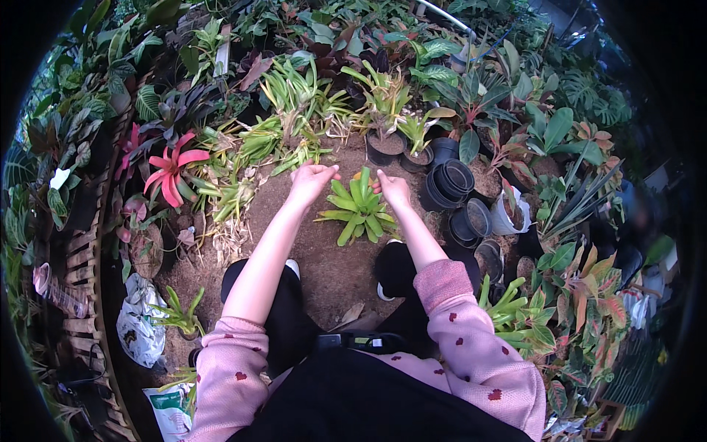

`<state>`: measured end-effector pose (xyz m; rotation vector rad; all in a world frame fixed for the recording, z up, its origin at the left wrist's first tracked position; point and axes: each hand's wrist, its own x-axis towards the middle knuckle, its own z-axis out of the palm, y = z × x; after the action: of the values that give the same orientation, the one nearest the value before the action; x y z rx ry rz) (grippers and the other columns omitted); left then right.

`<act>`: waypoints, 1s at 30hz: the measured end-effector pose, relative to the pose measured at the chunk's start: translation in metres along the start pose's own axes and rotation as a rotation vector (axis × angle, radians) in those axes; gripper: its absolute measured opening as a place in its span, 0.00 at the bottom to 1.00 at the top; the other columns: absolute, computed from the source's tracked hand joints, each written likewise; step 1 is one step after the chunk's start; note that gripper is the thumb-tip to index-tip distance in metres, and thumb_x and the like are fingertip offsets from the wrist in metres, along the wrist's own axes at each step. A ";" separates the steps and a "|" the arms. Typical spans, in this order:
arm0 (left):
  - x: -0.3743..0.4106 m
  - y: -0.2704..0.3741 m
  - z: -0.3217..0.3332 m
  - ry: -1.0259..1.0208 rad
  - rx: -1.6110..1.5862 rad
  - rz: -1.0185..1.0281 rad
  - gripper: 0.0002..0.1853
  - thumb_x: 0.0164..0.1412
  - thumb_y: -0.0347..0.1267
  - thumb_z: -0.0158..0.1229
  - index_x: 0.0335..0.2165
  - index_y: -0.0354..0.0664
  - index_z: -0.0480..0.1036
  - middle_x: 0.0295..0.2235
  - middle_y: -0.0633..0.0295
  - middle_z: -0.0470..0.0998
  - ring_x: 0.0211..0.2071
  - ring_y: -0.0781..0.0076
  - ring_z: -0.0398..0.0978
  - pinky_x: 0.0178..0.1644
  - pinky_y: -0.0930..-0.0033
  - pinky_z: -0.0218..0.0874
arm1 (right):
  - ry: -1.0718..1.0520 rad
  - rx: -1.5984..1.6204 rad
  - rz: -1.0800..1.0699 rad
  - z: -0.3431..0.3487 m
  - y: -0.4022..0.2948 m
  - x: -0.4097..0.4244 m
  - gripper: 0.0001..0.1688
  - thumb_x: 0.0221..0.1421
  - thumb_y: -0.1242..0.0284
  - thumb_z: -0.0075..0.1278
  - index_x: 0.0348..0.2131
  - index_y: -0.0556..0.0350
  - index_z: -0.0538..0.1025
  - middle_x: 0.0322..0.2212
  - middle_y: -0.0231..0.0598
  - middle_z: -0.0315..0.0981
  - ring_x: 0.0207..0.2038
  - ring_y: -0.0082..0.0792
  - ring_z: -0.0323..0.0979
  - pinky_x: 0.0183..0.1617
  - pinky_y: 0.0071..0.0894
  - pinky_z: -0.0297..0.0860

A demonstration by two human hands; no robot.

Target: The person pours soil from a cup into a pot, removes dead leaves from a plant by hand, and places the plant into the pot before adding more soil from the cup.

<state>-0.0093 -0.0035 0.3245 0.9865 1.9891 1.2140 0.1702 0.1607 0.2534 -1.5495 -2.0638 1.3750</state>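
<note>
A green bromeliad (358, 207) with a rosette of strap-like leaves stands on the bare soil between my knees. Above and left of it is my left hand (314, 178), its fingers curled in and the fingertips close together; whether something thin is between them cannot be told. My right hand (391, 185) is near the plant's upper right leaves, fingers bent and thumb raised, and its grip is unclear. Beyond my hands lie uprooted bromeliads (290, 91) with pale, dry lower leaves. Dry leaf scraps (229, 237) cover the soil to the left.
Empty black plastic pots (450, 182) are stacked at the right, by a white pot (511, 211). Soil-filled pots (385, 146) hold bromeliads farther back. A red bromeliad (172, 168), a crumpled plastic bag (142, 320) and a slatted wooden edge (83, 276) are on the left.
</note>
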 end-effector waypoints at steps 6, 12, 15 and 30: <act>-0.016 -0.007 0.001 0.414 0.570 0.344 0.15 0.49 0.39 0.65 0.36 0.44 0.79 0.58 0.38 0.58 0.63 0.40 0.46 0.65 0.41 0.39 | -0.317 0.504 0.138 0.034 0.124 -0.050 0.18 0.63 0.62 0.44 0.48 0.48 0.73 0.41 0.31 0.74 0.39 0.23 0.72 0.43 0.28 0.67; -0.019 0.010 -0.003 0.156 0.648 0.168 0.24 0.49 0.37 0.64 0.47 0.51 0.74 0.58 0.42 0.60 0.63 0.41 0.48 0.65 0.39 0.37 | -0.252 0.538 0.624 0.091 0.205 -0.054 0.14 0.62 0.68 0.41 0.44 0.51 0.73 0.37 0.32 0.73 0.40 0.28 0.72 0.45 0.31 0.68; -0.013 0.006 0.000 0.140 0.730 0.176 0.22 0.50 0.37 0.63 0.46 0.49 0.75 0.56 0.45 0.63 0.62 0.46 0.51 0.64 0.32 0.34 | -0.015 0.906 0.729 0.115 0.229 -0.025 0.15 0.62 0.68 0.39 0.47 0.50 0.71 0.40 0.37 0.72 0.43 0.35 0.72 0.48 0.36 0.69; 0.011 -0.010 0.024 -0.109 0.908 0.149 0.19 0.52 0.39 0.60 0.43 0.43 0.75 0.47 0.52 0.69 0.57 0.51 0.59 0.62 0.23 0.31 | -0.120 0.760 0.717 0.142 0.249 0.062 0.24 0.58 0.51 0.47 0.49 0.40 0.70 0.40 0.28 0.72 0.38 0.24 0.69 0.43 0.32 0.64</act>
<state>0.0013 0.0140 0.3047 1.5907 2.4308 0.2444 0.2116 0.1379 -0.0356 -1.8777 -0.7855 2.1657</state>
